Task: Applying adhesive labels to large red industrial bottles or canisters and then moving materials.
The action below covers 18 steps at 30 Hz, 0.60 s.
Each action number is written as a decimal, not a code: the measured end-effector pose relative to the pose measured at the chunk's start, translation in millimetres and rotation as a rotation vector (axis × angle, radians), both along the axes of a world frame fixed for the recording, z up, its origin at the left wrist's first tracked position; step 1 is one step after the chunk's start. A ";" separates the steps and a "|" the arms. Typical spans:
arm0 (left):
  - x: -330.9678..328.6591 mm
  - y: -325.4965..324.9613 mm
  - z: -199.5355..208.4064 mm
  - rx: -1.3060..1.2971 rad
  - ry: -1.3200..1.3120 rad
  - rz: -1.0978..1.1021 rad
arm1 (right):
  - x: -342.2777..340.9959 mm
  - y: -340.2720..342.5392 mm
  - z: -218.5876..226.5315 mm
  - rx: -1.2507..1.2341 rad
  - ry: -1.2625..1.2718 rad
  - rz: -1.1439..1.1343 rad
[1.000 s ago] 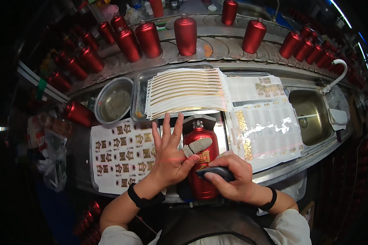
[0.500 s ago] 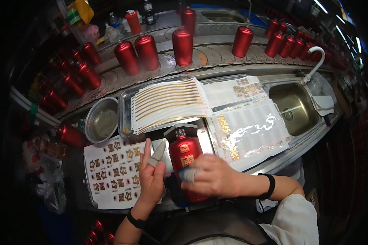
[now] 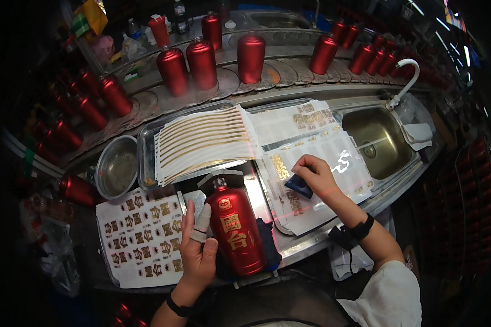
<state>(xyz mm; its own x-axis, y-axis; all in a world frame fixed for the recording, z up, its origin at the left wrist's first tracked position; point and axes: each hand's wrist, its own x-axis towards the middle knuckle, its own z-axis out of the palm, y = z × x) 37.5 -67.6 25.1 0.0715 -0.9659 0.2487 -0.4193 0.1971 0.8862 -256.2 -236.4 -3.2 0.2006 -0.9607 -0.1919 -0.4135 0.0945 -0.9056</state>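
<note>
A red metallic bottle (image 3: 235, 220) with raised gold emblem and characters leans back in a metal holder in front of me. My left hand (image 3: 199, 256) is beside the bottle's left side, fingers stretched and thumb near its body; pale cots cover a finger. My right hand (image 3: 315, 175) is over the sheet of gold stickers (image 3: 324, 163) on the right, its fingertips pinched together. A small dark blue flat piece (image 3: 299, 186), like a scraper, sits in that hand; the fingers partly hide it.
A sheet of brown-gold stickers (image 3: 142, 270) lies at left, sheets of curved gold strips (image 3: 202, 141) behind. A metal bowl (image 3: 117, 166) stands left, a sink (image 3: 379, 136) with a white tap (image 3: 406, 82) right. Red bottles (image 3: 251, 57) line the conveyor (image 3: 286, 73). Dark cloth (image 3: 268, 245) lies beside the holder.
My right hand has moved off the bottle, right and away from me, to the sticker sheet with the blue piece. The bottle's gold characters now show fully. My left hand stays beside it; the view shifted slightly.
</note>
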 end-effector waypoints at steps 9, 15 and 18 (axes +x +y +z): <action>14.9 15.0 -0.1 0.097 0.050 0.083 | 27.6 -71.9 -5.0 -0.365 0.762 0.412; 20.9 8.8 -3.0 0.125 0.074 0.095 | 28.9 -102.7 -20.9 -0.319 0.578 0.386; 19.5 2.1 3.1 0.009 0.054 0.096 | 23.0 -96.9 -22.7 -0.493 0.453 0.307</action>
<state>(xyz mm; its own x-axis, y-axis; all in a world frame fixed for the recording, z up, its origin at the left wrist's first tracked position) 57.0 -65.5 28.2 0.1768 -0.9562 0.2333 -0.3873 0.1503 0.9096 -233.2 -333.3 -25.9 0.4779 -0.8701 0.1204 -0.6993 -0.4598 -0.5473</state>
